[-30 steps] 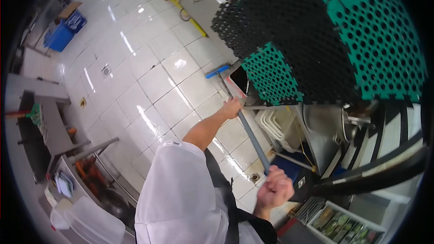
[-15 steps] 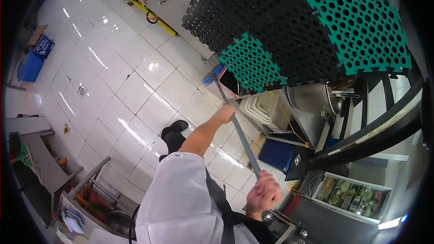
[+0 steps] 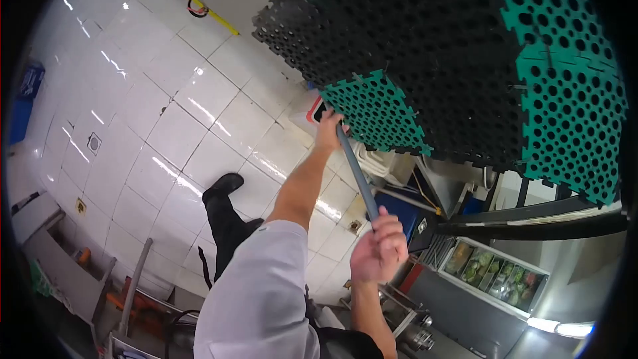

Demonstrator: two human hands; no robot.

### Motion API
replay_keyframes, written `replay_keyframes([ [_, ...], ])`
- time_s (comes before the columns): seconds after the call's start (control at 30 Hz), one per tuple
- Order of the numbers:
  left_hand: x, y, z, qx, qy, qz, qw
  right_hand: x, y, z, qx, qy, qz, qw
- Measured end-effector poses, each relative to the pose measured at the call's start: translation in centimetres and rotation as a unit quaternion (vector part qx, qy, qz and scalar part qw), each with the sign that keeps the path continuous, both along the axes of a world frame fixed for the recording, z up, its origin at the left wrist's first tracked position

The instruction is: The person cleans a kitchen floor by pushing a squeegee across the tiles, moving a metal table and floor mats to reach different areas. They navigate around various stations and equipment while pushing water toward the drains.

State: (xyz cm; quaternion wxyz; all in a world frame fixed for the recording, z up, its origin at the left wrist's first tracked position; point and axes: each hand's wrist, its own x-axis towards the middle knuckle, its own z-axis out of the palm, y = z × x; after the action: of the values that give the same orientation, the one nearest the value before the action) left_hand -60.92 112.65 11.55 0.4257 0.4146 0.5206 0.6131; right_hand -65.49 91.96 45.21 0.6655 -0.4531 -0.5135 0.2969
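Note:
A grey pole (image 3: 357, 173) slants across the middle of the view. Near its upper visible part, my left hand (image 3: 329, 130) is closed around it, just below the green and black mats. My right hand (image 3: 380, 249) grips the lower end, with the fingers wrapped round. The pole's far end is hidden past my left hand and the mats. Perforated black mat pieces (image 3: 438, 60) with green pieces (image 3: 379, 110) joined to them fill the upper right. Beside my left hand is a white container with a red rim (image 3: 307, 112).
White tiled floor (image 3: 193, 119) with a drain (image 3: 94, 143) lies to the left. A yellow pipe (image 3: 203, 8) runs at the top. White stacked trays (image 3: 372, 159), a blue bin (image 3: 399, 207) and a glass-topped case of vegetables (image 3: 495, 276) are at the right. Metal bars stand lower left.
The view has shifted, and the mats now fill more of it. My left hand has moved up close beside the mats, and my right hand is higher too. Less of the pole shows beyond my left hand.

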Motion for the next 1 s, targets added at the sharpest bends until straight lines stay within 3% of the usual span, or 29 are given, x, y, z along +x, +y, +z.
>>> replay_keyframes([
  [0.07, -1.6, 2.1, -1.5, 0.006, 0.067, -0.016, 0.998, 0.2, 2.8, -2.7, 0.000, -0.010, 0.004, 1.000],
  [0.2, -4.9, 1.4, -2.5, -0.052, 0.153, -0.175, 0.971, 1.5, 1.8, -5.9, -0.029, -0.039, 0.002, 0.999],
  [0.3, -5.4, -2.8, -2.4, 0.005, 0.194, -0.235, 0.952, 0.0, -1.2, -2.9, -0.052, 0.002, -0.037, 0.998],
  [0.37, -5.3, -5.1, 0.3, -0.011, 0.210, -0.264, 0.941, -0.5, -3.0, -0.1, -0.072, 0.050, -0.102, 0.991],
  [0.53, -5.5, -8.7, 10.6, -0.038, 0.384, -0.404, 0.829, 1.5, -6.0, 9.0, -0.096, 0.152, -0.190, 0.965],
  [0.67, -6.0, -5.5, 13.2, -0.007, 0.382, -0.511, 0.770, 0.3, -5.0, 10.8, -0.027, -0.033, -0.148, 0.988],
  [0.7, -6.5, -4.0, 14.2, 0.020, 0.399, -0.524, 0.753, 1.0, -4.6, 10.4, -0.016, -0.049, -0.081, 0.995],
  [0.77, -6.6, -1.0, 15.4, 0.024, 0.462, -0.551, 0.695, 1.3, -3.7, 9.5, -0.012, 0.012, -0.110, 0.994],
  [0.87, -7.2, 1.9, 13.9, -0.003, 0.471, -0.555, 0.686, 0.5, -1.9, 7.4, -0.013, 0.106, -0.202, 0.974],
  [0.93, -8.0, 3.1, 9.7, -0.008, 0.453, -0.515, 0.728, 0.0, -0.9, 3.8, -0.016, 0.153, -0.252, 0.955],
  [1.0, -7.6, 1.3, 5.6, -0.016, 0.465, -0.502, 0.729, -0.9, -0.1, -0.1, -0.035, 0.151, -0.245, 0.957],
])
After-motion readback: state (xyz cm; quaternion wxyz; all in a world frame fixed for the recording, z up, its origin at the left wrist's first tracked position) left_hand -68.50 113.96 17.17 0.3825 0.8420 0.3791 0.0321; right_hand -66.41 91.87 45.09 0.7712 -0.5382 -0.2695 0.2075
